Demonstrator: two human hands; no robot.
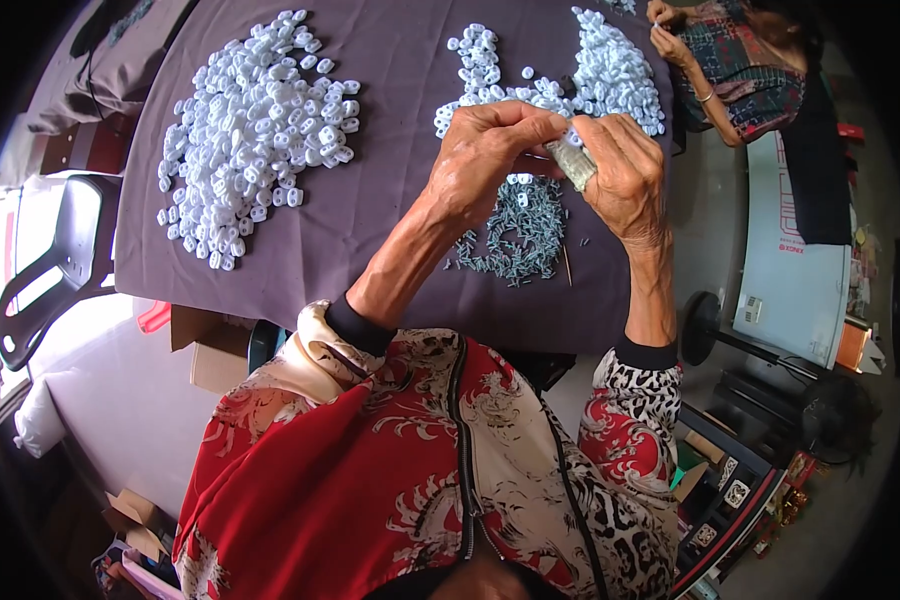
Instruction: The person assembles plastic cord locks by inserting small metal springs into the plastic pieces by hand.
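Above the near part of the table, my two hands meet at the fingertips. My left hand [495,155] is closed in a pinch, and what sits between its thumb and finger is hidden. My right hand [625,175] is closed too, gripping a small white plastic piece [573,138] at its fingertips. A greyish wrap [573,163] covers what looks like my right thumb. Just below the hands lies a heap of small grey screws [515,235], with a couple of white pieces on its upper edge. A thin pointed stick [568,265] rests beside the heap.
A large pile of white plastic pieces [260,130] covers the left of the dark tablecloth [390,60]. Another pile [615,75] stands at the far right. Beyond the right edge, another person's hands [670,35] work. A black chair [65,250] stands left, a fan [835,420] right.
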